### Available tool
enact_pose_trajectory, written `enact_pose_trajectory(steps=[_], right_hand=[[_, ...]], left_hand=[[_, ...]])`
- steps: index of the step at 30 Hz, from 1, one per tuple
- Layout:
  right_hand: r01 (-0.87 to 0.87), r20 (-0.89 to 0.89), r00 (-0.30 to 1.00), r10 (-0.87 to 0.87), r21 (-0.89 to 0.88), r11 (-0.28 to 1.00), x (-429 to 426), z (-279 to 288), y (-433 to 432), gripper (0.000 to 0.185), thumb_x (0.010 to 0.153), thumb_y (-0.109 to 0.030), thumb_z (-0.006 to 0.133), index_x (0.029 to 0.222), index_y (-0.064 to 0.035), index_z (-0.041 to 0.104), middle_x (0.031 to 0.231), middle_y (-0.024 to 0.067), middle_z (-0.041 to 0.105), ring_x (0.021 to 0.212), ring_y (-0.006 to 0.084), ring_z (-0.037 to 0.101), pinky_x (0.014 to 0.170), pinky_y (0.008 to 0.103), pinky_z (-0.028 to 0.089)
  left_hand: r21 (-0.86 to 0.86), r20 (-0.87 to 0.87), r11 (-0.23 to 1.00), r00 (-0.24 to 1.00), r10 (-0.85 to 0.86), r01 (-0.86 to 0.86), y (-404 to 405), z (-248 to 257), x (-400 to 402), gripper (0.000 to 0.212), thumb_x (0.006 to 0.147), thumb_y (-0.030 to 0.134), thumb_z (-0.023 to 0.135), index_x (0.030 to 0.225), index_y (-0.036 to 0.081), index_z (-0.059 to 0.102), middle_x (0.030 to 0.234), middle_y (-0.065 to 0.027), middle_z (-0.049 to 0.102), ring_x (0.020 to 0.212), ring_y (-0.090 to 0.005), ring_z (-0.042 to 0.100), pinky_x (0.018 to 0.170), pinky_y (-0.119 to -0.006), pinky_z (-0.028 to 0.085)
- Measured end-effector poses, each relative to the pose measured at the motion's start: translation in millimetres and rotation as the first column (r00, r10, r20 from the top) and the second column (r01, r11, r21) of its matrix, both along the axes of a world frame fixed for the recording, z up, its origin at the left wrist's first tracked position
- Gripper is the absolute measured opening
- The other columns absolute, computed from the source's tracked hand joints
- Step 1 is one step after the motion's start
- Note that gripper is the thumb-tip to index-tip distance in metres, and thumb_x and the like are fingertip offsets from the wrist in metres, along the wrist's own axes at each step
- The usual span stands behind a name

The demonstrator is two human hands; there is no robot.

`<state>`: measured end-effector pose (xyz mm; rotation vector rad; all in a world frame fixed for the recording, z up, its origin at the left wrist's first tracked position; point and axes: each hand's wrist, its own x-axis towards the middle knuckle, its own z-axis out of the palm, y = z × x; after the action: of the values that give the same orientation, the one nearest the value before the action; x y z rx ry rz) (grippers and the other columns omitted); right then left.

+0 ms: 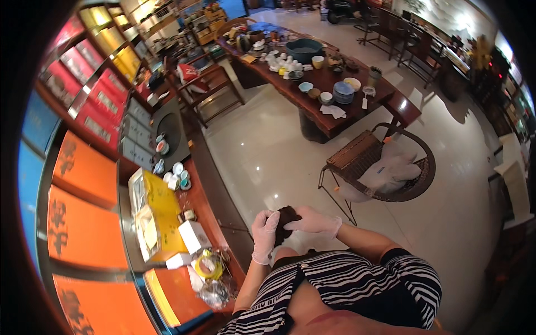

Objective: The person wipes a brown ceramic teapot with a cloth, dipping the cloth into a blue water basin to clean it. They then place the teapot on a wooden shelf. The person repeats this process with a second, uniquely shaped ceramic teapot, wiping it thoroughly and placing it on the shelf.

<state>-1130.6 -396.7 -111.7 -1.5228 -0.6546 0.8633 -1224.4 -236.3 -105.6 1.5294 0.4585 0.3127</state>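
Observation:
Both my hands wear thin whitish gloves and meet in front of my waist. Between them is a dark, crumpled piece of what looks like cloth (286, 222), with an uneven upper edge. My left hand (264, 232) grips its left side, thumb on top. From the other side, my right hand (313, 221) pinches it, fingers partly hidden behind it. To the left of my hands, a wooden counter (201, 188) carries a white box (194, 237), an open yellow box (165, 226), small cups (178, 169) and a roll of yellow tape (208, 264).
Shelves with orange boxes (86, 228) line the left. Ahead stands a wooden slab table (289, 94) bearing stacked blue dishes (343, 92), a dark basin (303, 49) and teaware. A wicker chair (349, 153) holding clear plastic (389, 171) is front right; a wooden armchair (217, 86) stands further left.

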Motion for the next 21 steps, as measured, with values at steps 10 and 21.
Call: enact_pose_trajectory(steps=[10, 21], right_hand=[[0.387, -0.071, 0.922, -0.382, 0.078, 0.919, 192, 24, 18, 0.041, 0.073, -0.002, 0.051, 0.113, 0.0036, 0.057, 0.100, 0.0079, 0.064, 0.095, 0.0138, 0.057, 0.088, 0.0281, 0.045], [0.810, -0.887, 0.404, 0.222, 0.460, 0.363, 368, 32, 92, 0.045, 0.100, -0.032, 0.037, 0.133, -0.0034, 0.047, 0.136, 0.0150, 0.050, 0.123, 0.0298, 0.049, 0.108, 0.0453, 0.035]], left_hand=[[0.365, 0.032, 0.920, 0.986, -0.163, 0.141, 101, 33, 225, 0.018, 0.088, 0.015, 0.067, 0.096, 0.000, 0.063, 0.073, -0.0015, 0.060, 0.066, -0.0079, 0.054, 0.060, -0.024, 0.046], [0.110, 0.090, 0.943, 0.942, -0.323, 0.313, 105, 91, 459, 0.021, 0.095, 0.019, 0.059, 0.105, 0.002, 0.065, 0.080, 0.0022, 0.056, 0.061, -0.0046, 0.048, 0.050, -0.020, 0.039]])
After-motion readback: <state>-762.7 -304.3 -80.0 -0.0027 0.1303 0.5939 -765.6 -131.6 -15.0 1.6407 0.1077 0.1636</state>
